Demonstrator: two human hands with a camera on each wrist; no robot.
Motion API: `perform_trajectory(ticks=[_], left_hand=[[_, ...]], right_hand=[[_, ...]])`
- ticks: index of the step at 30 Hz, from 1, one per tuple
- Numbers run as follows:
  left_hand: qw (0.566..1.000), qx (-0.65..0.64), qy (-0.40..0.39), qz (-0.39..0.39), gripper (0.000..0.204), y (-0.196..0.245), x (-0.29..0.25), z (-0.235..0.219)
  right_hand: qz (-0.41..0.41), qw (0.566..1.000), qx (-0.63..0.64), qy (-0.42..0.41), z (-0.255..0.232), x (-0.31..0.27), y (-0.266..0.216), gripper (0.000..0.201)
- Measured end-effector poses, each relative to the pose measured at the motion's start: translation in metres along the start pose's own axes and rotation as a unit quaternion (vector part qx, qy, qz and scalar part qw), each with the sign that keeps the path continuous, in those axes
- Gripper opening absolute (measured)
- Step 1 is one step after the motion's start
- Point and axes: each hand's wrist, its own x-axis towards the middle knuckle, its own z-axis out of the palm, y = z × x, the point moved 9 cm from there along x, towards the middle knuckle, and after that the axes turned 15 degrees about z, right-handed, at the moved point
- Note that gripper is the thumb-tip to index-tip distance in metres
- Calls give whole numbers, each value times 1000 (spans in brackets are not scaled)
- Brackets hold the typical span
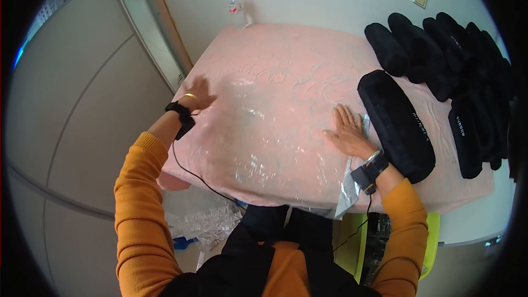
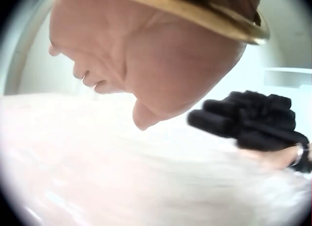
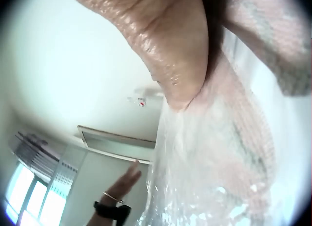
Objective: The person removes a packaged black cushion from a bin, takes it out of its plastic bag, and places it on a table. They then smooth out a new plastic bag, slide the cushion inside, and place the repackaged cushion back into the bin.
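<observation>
A sheet of clear plastic [image 1: 256, 159], perhaps a bag, lies spread over the pink table cover [image 1: 297, 38], catching bright glints. My right hand [image 1: 349, 132] rests on its right side with fingers stretched out, beside a strip of plastic edge [image 1: 347, 192]. In the right wrist view, the plastic [image 3: 195, 153] lies right under that hand. My left hand [image 1: 199, 94], slightly blurred, is over the table's left edge with nothing in it. The left wrist view shows this hand [image 2: 141, 55] raised above the cover. A black cylindrical cushion [image 1: 397, 126] with pale lettering lies just right of my right hand.
Several more black cushions [image 1: 440, 49] are piled at the table's right side. A clear bottle [image 1: 236, 8] stands at the back left corner by the wall. Below the front edge are crumpled plastic [image 1: 203, 223] and a yellow-green bin [image 1: 432, 242]. Cables hang from both wrists.
</observation>
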Motion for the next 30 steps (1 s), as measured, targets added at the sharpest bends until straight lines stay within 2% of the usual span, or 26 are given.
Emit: perform_trajectory(ticks=[1, 3, 4, 5, 6, 7, 8, 11, 12, 17, 20, 21, 23, 24, 26, 27, 28, 30], left_hand=[[997, -37, 49, 43, 85, 26, -3, -7], [967, -149, 98, 181, 81, 113, -28, -29], [952, -134, 117, 250, 80, 159, -43, -30], [941, -114, 110, 300, 79, 199, -60, -26], [926, -57, 89, 363, 80, 234, -76, -12], [913, -88, 95, 387, 80, 255, -93, -3], [897, -119, 103, 413, 80, 268, -105, 1], [899, -121, 88, 410, 81, 249, -107, 13], [901, -122, 78, 410, 82, 238, -110, 19], [971, -117, 27, 206, 78, 91, -98, 46], [988, -131, 28, 79, 77, 9, -101, 71], [988, -131, 29, 79, 77, 1, -107, 70], [990, -140, 21, 11, 79, -25, -119, 67], [990, -135, 25, 11, 79, -38, -126, 67], [979, -173, 103, 25, 79, -64, -137, 66], [970, -196, 137, 34, 80, -62, -142, 61], [970, -197, 136, 37, 80, -56, -147, 65], [947, -134, 207, 205, 76, 2, -177, 35]], right_hand=[[-9, 1000, -2, -3, 2, -6, -5, 81], [-31, 997, -50, 48, -13, -15, -20, 83], [-42, 994, -74, 75, -23, -18, -29, 84], [-51, 993, -75, 73, -26, -25, -38, 84], [-103, 990, -56, 75, -27, -44, -55, 85], [-152, 985, -37, 76, -24, -63, -67, 87], [-152, 985, -39, 74, -17, -76, -65, 87], [-181, 983, 8, -15, 8, -104, -54, 88], [-179, 984, 5, -19, 9, -104, -49, 88], [-184, 983, 6, -8, 14, -108, -42, 90], [-182, 983, 7, -5, 12, -106, -40, 91], [-186, 982, 23, 1, 12, -106, -37, 92], [-191, 980, 57, 16, 10, -108, -34, 93], [-191, 980, 59, 22, 3, -114, -31, 93], [-235, 967, 85, 44, -29, -140, -27, 87], [-255, 961, 96, 51, -38, -152, -26, 84], [-253, 962, 95, 50, -38, -161, -25, 84], [-245, 966, 66, 46, -32, -181, -32, 67]])
